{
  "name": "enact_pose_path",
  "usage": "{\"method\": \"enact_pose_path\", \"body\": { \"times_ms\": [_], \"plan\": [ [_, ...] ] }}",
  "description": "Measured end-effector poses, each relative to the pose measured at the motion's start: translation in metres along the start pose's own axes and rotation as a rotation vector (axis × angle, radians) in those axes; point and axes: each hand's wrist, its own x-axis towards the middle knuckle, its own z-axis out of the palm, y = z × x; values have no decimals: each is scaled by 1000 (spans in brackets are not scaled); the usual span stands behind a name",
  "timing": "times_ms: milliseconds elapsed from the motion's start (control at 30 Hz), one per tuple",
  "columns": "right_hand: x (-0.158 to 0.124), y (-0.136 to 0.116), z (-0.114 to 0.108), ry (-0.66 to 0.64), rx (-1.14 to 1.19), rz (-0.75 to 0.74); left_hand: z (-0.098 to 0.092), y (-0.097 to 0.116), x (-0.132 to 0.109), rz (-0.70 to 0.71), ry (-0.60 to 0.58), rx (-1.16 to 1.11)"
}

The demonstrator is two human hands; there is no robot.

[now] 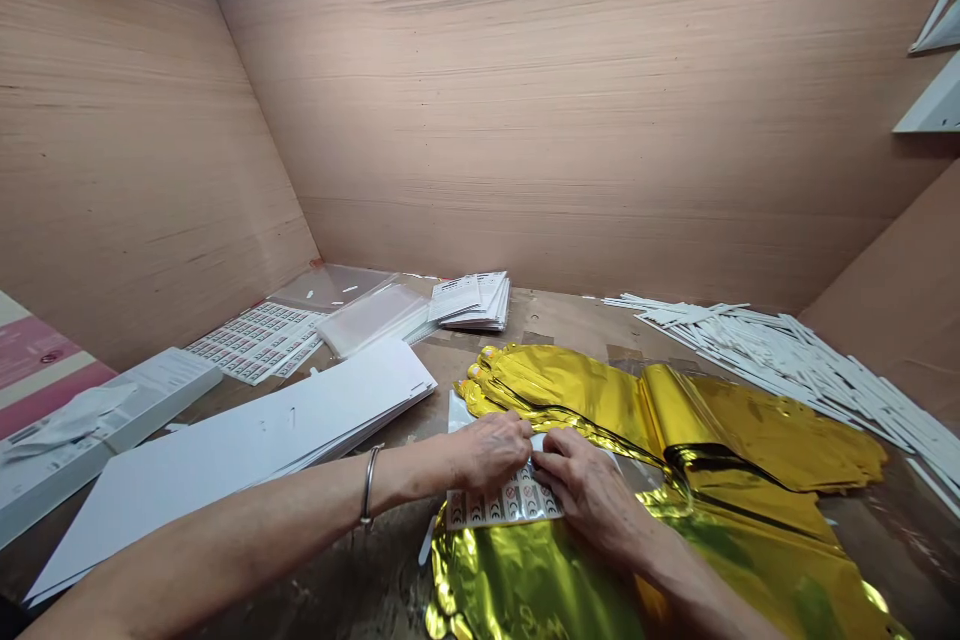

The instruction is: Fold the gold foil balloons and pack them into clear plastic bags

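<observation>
Sticker sheet (502,508): in front of me, under both my hands, lying on the near gold foil (510,575). The part I can see runs left to right, its near edge towards me; my hands hide much of the rest.
Left hand (491,450): over the middle of that sheet from the left, fingers curled and tips bunched together; whether they are clamped on anything I can't make out.
Right hand (589,480): at the sheet's right end, fingers bent inward so that the tips come close to my left ones; what is between them is hidden from me.
Nearer hand: neither; the sheet lies directly below the two of them.
Gold foil pile (577,385): just beyond my hands and to the right, in overlapping layers I can't count.
Bracelet (369,485): one, on my left wrist.
White cards (247,430): one long stack, left of my hands, slanting away to the right.
White box (157,385): one, farther left, crumpled paper (71,420) on top.
Spare sticker sheets (251,340): at least two, back left.
Clear bags (375,315): one stack beside them.
Leaflets (472,300): one stack by the back wall.
White sticks (757,355): one heap at the right, too many to count.
</observation>
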Motion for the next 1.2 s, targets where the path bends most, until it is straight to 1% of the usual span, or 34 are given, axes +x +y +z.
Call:
{"method": "enact_pose_path", "body": {
  "times_ms": [67, 133, 200, 300, 367, 433, 500, 567, 667, 800, 900, 1033, 1100, 1200],
  "plan": [
    [0, -1, -1, 2, -8, -1, -1, 1, 2, 13, -26, 38],
    [-1, -2, -2, 3, -18, 0, -2, -1, 3, -37, -18, 2],
    [-1, -3, -3, 7, -21, 5, -3, -7, 2, -120, 35, -94],
    [-2, -4, -5, 17, -13, 5, -4, -20, -2, -217, 163, -264],
    [-2, -3, -5, 23, -9, -1, -3, -25, -7, -178, 205, -353],
    [-2, -3, -5, 23, -11, 2, -2, -27, -11, -83, 207, -387],
    [-2, -3, -4, 21, -15, 5, -1, -26, -14, 8, 175, -343],
    [-2, -4, -4, 26, -23, 4, -1, -23, -14, 52, 135, -256],
    [-1, -5, -3, 20, -35, 1, -5, -20, -11, 86, 96, -169],
    [-1, -5, -1, 10, -56, -10, -12, -18, -4, 128, 73, -112],
    [-1, -5, 1, 15, -48, -16, -13, -15, 2, 170, 66, -60],
    [-2, -5, 0, 28, -16, -23, -8, -9, 8, 194, 61, 7],
    [-2, -6, -1, 30, -14, -22, -5, -9, 9, 185, 54, 2],
    [-2, -7, -1, 29, -45, -15, -4, -15, 7, 90, 116, -103]
  ]
}}
